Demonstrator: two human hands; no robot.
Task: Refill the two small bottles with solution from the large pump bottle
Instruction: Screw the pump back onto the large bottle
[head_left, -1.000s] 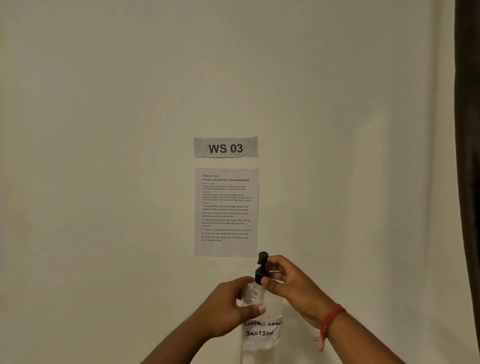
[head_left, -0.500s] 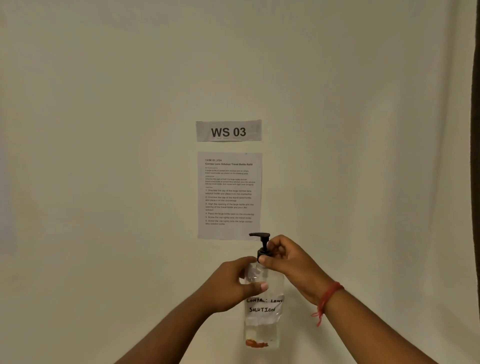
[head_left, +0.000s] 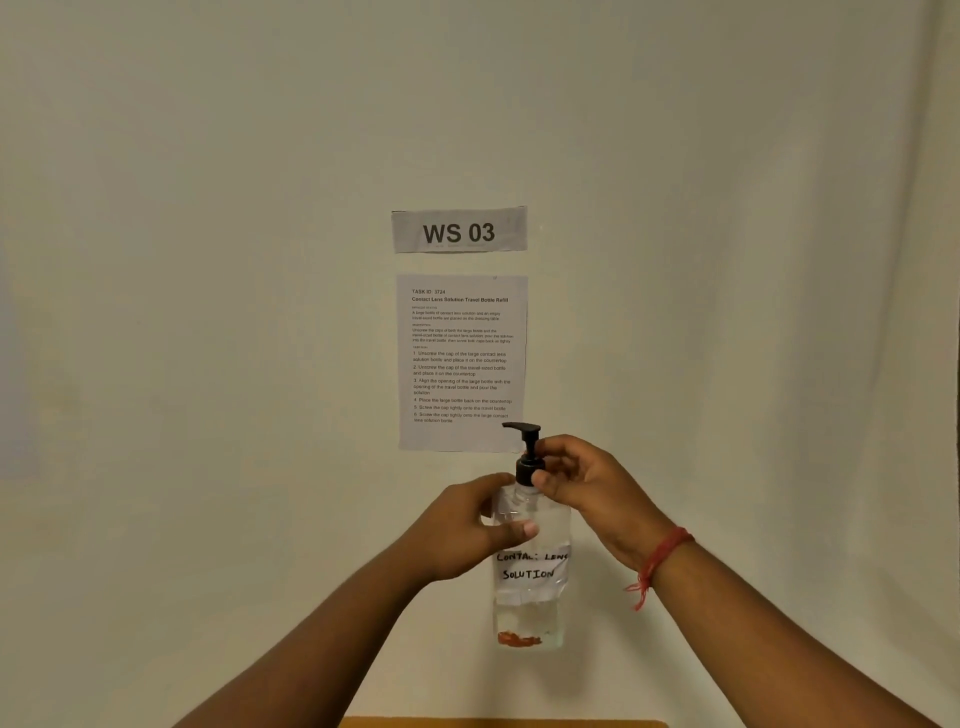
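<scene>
The large clear pump bottle (head_left: 530, 597), with a handwritten "CONTACT LENS SOLUTION" label, is held upright in the air in front of the wall. My left hand (head_left: 467, 530) wraps around its upper body. My right hand (head_left: 582, 488) pinches the black pump collar (head_left: 527, 467), and the pump nozzle points left. A little clear liquid and something orange show at the bottle's bottom. The two small bottles are out of view.
A "WS 03" sign (head_left: 459, 230) and a printed instruction sheet (head_left: 461, 358) hang on the cream cloth-covered wall behind the bottle. A strip of yellow-orange surface (head_left: 498, 722) shows at the bottom edge.
The view has tilted down, so the whole bottle now shows. The pump nozzle has turned from facing me to pointing left under my right hand's fingers.
</scene>
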